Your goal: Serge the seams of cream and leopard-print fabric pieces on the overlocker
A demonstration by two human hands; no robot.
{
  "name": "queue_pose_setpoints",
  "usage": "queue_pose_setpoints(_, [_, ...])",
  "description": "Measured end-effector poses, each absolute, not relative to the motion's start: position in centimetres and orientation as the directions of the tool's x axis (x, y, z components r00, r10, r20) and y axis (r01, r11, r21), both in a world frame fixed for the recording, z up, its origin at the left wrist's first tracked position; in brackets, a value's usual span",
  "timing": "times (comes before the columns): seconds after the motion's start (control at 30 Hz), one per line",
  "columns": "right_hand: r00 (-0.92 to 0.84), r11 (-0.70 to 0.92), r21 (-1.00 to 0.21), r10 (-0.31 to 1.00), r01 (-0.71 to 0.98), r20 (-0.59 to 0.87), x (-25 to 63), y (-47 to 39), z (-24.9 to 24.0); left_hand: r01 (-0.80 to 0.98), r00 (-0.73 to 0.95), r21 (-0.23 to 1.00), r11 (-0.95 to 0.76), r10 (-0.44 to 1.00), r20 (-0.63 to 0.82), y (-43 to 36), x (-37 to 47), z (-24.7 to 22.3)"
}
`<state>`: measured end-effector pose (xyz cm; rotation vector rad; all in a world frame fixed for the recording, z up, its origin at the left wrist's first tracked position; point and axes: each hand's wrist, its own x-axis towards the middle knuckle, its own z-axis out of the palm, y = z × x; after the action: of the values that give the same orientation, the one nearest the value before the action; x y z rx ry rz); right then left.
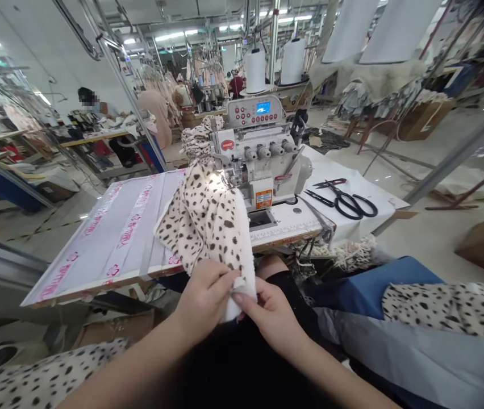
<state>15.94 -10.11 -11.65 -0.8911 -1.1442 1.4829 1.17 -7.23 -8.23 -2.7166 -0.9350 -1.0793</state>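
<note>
A cream fabric piece with dark spots [208, 216] drapes from the needle area of an overlock sewing machine [263, 162] down over the table's front edge. My left hand [208, 292] is closed on its lower end, fingers bunching the cloth. Close beside it, my right hand [270, 312] pinches the white edge of the same fabric between thumb and fingers. Both hands are in front of the table, over my lap. The machine's lamp lights the fabric's upper end, which hides the presser foot.
Black scissors [348, 203] and thread snips [321, 197] lie right of the machine. The table's left wing [114, 233] has a printed white covering. More spotted fabric lies at lower left [50, 375] and on the right [446, 309]. Thread cones [255, 71] stand behind. People work farther back.
</note>
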Motion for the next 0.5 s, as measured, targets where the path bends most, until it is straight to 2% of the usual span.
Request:
queue_pose_setpoints(0.1, [-0.219,-0.029,-0.971,0.976,-0.239,0.025,16.0,-10.4,-11.2,0.629,0.482,0.190,-0.754,0.569,0.666,-7.6,1.4,-8.3])
queue_pose_setpoints(0.3, [-0.212,0.050,-0.993,0.974,-0.110,0.072,16.6,-11.0,-10.4,0.505,0.463,0.349,-0.790,0.589,0.663,-7.9,1.5,-7.7])
queue_pose_setpoints(0.5, [-0.201,0.109,-0.994,0.973,-0.026,0.112,17.0,-11.1,-9.7,0.433,0.468,0.380,-0.817,0.564,0.681,-7.4,1.7,-7.2])
